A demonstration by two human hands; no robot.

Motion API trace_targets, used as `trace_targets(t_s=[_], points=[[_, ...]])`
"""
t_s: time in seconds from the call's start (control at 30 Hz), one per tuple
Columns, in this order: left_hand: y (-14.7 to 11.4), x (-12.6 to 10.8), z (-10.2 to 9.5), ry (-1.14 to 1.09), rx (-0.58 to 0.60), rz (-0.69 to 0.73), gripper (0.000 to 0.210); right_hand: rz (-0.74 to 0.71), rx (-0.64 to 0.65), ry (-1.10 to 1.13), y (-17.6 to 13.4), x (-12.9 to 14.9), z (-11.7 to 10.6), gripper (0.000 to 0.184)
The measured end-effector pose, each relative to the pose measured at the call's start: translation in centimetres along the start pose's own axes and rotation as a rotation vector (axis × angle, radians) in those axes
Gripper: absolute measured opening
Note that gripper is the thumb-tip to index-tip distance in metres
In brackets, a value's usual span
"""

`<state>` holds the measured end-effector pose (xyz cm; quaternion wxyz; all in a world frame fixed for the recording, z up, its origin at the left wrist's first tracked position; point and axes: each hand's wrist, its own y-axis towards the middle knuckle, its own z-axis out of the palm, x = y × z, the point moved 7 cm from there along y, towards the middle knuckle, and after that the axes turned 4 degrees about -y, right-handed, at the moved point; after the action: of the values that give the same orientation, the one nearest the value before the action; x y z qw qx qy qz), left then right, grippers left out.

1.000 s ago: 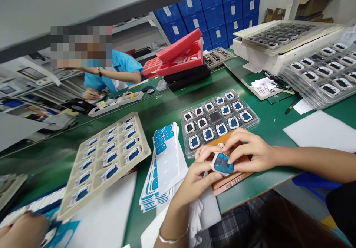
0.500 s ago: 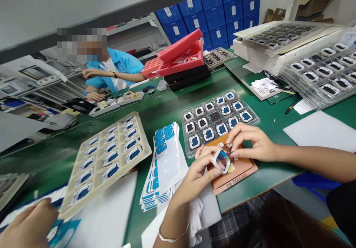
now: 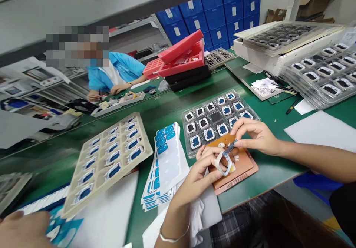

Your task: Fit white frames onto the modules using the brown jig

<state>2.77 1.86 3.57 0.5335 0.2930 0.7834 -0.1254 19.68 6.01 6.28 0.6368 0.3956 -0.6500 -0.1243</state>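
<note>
My left hand [image 3: 205, 168] grips a white squarish frame [image 3: 219, 161], like a watch case, tilted up with its opening showing. A pinch of my right hand [image 3: 254, 138] holds a thin blue film [image 3: 230, 146], its lower end at the frame's upper edge; whether they still touch I cannot tell. Beneath both hands lies an orange-brown fixture board [image 3: 236, 177] with printed lettering. Just behind it, a clear plastic tray [image 3: 215, 117] carries white frames, some with blue film and some with dark centres.
Left of my hands are stacked sheets of blue stickers [image 3: 172, 166] and a cream tray [image 3: 96, 181] of blue-filled frames. Another person's hand [image 3: 23, 229] is at bottom left. Across the bench sits a co-worker in blue [image 3: 122, 68]. Clear trays [image 3: 319, 92] stand right, red boxes [image 3: 180, 64] behind.
The blue film has come away from the frame's opening, drawn up and right by my right hand. The co-worker's raised hand has come down. The bottom-left hand has shifted left and down.
</note>
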Motion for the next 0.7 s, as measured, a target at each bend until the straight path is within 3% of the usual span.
trace_targets(t_s=[0.37, 0.7], points=[[-0.2, 0.4, -0.1, -0.003, 0.002, -0.061, 0.045, 0.101, -0.024, 0.108, 0.2, -0.6, -0.2, 0.009], [0.2, -0.1, -0.3, -0.034, -0.015, 0.002, 0.046, 0.204, -0.081, 0.200, 0.4, -1.2, -0.6, 0.012]])
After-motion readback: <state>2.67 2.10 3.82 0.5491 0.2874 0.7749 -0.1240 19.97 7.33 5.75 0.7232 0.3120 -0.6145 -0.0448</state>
